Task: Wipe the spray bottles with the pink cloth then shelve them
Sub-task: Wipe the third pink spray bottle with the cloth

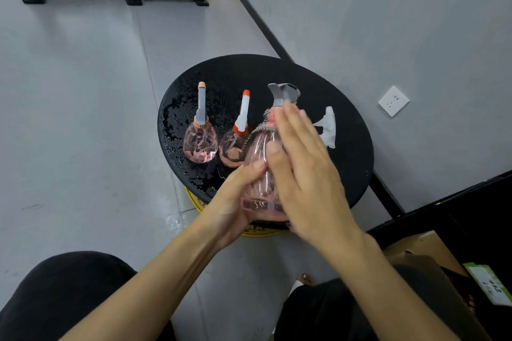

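Left hand: grips ribbed pink clear-plastic spray bottle by its base.
Right hand: straight fingers press pink cloth to its neck.

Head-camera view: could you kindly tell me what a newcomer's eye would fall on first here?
At centre frame is a ribbed, pink-tinted clear spray bottle with a grey trigger: the left hand grips its base and the right hand lies flat along its side. To its left, on a round black tabletop beaded with water drops, stand two smaller round pink spray bottles with orange-tipped nozzles.
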